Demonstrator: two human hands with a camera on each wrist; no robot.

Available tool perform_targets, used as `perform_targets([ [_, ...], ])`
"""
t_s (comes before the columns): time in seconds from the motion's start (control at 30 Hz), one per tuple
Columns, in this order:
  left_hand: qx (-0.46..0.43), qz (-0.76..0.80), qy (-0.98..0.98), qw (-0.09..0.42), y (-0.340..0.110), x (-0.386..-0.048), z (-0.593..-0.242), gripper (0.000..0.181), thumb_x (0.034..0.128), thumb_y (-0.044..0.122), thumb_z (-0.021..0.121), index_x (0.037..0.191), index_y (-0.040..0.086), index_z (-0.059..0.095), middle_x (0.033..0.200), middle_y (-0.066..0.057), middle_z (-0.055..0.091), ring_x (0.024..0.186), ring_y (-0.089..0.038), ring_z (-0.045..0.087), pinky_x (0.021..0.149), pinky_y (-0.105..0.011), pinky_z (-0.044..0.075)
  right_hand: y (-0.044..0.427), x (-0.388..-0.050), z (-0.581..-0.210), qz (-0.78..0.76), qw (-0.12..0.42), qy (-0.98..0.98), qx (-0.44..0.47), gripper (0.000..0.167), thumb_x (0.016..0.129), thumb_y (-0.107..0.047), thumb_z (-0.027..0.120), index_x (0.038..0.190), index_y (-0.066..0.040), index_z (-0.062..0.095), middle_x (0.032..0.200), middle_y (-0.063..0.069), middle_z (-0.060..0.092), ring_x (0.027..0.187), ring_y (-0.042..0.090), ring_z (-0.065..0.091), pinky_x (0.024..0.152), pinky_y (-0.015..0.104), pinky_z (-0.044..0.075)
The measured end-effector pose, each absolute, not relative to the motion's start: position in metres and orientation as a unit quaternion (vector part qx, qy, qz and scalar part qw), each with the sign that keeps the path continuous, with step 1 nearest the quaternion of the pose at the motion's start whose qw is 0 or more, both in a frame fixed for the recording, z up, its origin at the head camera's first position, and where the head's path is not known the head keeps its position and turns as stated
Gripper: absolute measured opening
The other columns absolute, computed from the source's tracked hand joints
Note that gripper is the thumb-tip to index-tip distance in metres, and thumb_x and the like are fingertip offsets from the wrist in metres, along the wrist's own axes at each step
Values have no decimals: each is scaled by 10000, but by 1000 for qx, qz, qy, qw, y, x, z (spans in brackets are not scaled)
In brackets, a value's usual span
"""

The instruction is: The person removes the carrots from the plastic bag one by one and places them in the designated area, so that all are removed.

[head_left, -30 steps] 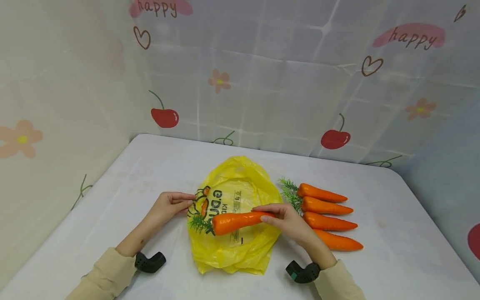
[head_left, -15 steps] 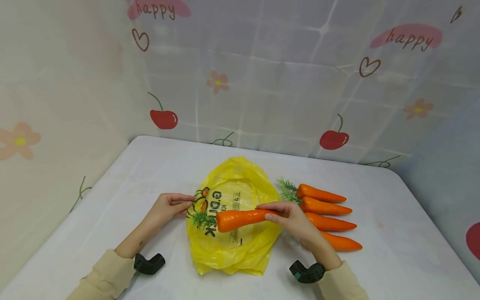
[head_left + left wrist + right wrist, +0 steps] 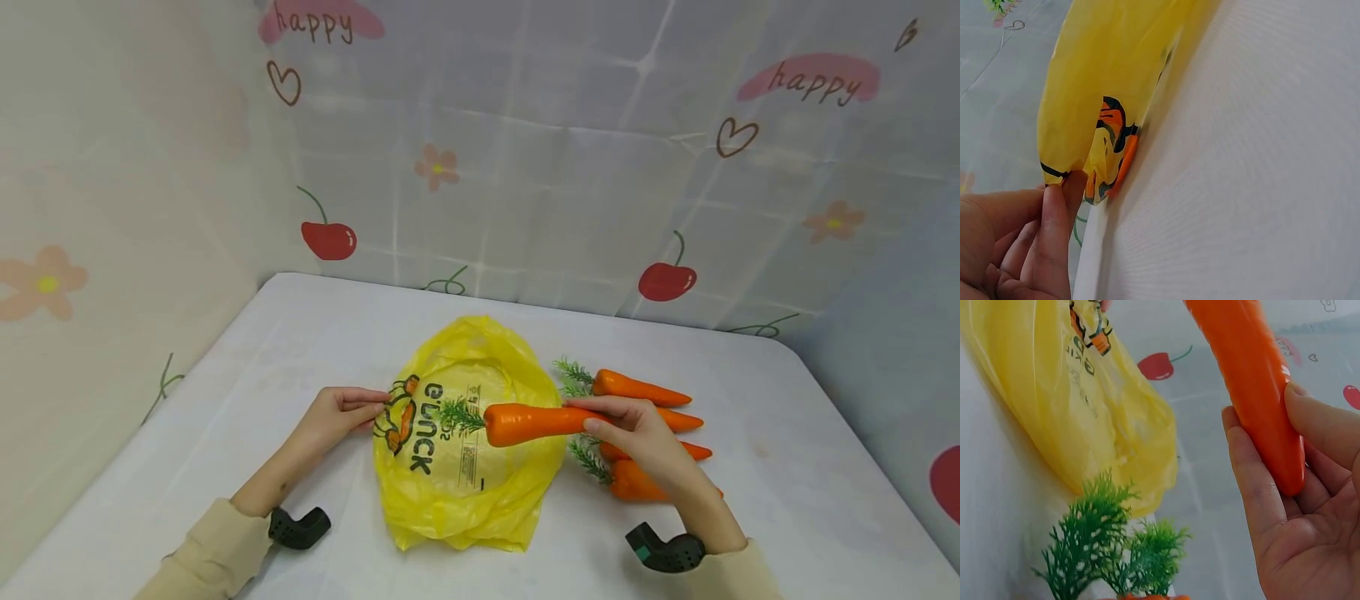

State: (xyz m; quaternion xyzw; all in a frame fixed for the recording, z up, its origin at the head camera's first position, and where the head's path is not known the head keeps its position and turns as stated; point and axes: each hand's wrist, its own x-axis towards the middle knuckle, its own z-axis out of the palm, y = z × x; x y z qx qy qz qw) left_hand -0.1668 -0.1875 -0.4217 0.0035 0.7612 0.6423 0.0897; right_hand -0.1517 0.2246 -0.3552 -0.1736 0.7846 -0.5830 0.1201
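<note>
A yellow plastic bag (image 3: 465, 508) with dark printing lies on the table, its mouth spread wide. My left hand (image 3: 337, 421) pinches the bag's left edge between thumb and fingers; the left wrist view shows the fingertips on the film of the bag (image 3: 1079, 81). An orange carrot (image 3: 525, 423) with green leafy top is held by its thin end in my right hand (image 3: 637, 429), its leaves pointing left over the bag. In the right wrist view the tip of the carrot (image 3: 1254, 381) lies between thumb and fingers.
Several more carrots (image 3: 637, 386) lie in a row on the white table (image 3: 810, 467), right of the bag, partly hidden by my right hand. Their green leaves (image 3: 1091, 537) are close below it. A printed curtain (image 3: 525, 167) stands behind the table.
My right hand has moved right with the carrot, from over the bag's middle toward its right edge, and now covers part of the carrot row. The left hand has stayed in place.
</note>
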Motion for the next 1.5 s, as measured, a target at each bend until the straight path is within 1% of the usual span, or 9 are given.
perform_targets([
  [0.07, -1, 644, 759, 90, -187, -167, -422, 258, 899, 56, 622, 1126, -63, 648, 1126, -159, 634, 933, -162, 627, 744, -286, 531, 232, -150, -355, -581, 108, 787, -179, 306, 934, -131, 593, 1200, 18, 620, 1100, 118, 619, 903, 343, 556, 734, 331, 515],
  [0.27, 5, 644, 759, 90, -188, -166, -423, 268, 900, 57, 621, 1135, -71, 638, 1132, -166, 630, 951, -181, 625, 751, -290, 529, 249, -143, -355, -578, 92, 797, -148, 324, 922, -125, 611, 1208, 27, 609, 1133, 0, 625, 968, 187, 581, 824, 332, 505],
  [0.43, 6, 641, 763, 89, -187, -166, -422, 270, 901, 69, 625, 1133, -67, 642, 1121, -157, 637, 939, -171, 628, 746, -285, 530, 265, -134, -357, -567, 87, 808, -135, 336, 930, -124, 598, 1238, 9, 594, 1154, -15, 628, 975, 155, 597, 804, 345, 515],
  [0.57, 15, 641, 762, 87, -186, -165, -421, 269, 894, 96, 642, 1117, -53, 657, 1102, -142, 649, 922, -159, 631, 734, -281, 533, 282, -125, -360, -552, 85, 820, -122, 349, 947, -141, 573, 1266, 0, 572, 1169, -7, 630, 1024, 108, 562, 820, 279, 491],
  [0.67, 25, 642, 762, 84, -186, -165, -420, 269, 891, 106, 649, 1107, -53, 663, 1091, -140, 653, 912, -154, 633, 725, -279, 535, 295, -116, -362, -542, 83, 831, -100, 347, 954, -158, 564, 1261, 3, 577, 1164, -54, 627, 1033, 64, 544, 827, 223, 467],
  [0.93, 11, 647, 757, 91, -186, -164, -419, 278, 900, 69, 627, 1136, -76, 635, 1125, -168, 633, 944, -173, 628, 755, -290, 528, 332, -95, -368, -530, 83, 840, -74, 321, 964, -116, 539, 1246, 32, 575, 1156, -133, 614, 1033, -36, 525, 799, 177, 463],
  [1.03, 12, 650, 754, 92, -186, -164, -418, 290, 901, 66, 626, 1145, -90, 623, 1131, -180, 627, 950, -177, 626, 762, -292, 526, 344, -89, -370, -525, 92, 844, -59, 330, 970, -120, 529, 1263, 28, 562, 1165, -119, 614, 1038, -37, 524, 795, 183, 466],
  [1.27, 10, 647, 757, 91, -187, -162, -418, 286, 897, 67, 630, 1138, -86, 628, 1122, -175, 632, 926, -161, 629, 754, -284, 527, 360, -84, -372, -513, 137, 847, 36, 443, 966, -261, 545, 1312, 15, 520, 1140, -93, 619, 974, 49, 566, 792, 228, 486],
  [1.5, 8, 651, 753, 95, -185, -162, -416, 290, 898, 65, 630, 1143, -89, 625, 1131, -181, 627, 944, -167, 625, 762, -285, 525, 374, -80, -379, -514, 174, 837, 67, 437, 966, -280, 541, 1309, -9, 535, 1156, -67, 611, 969, 74, 565, 802, 247, 485],
])
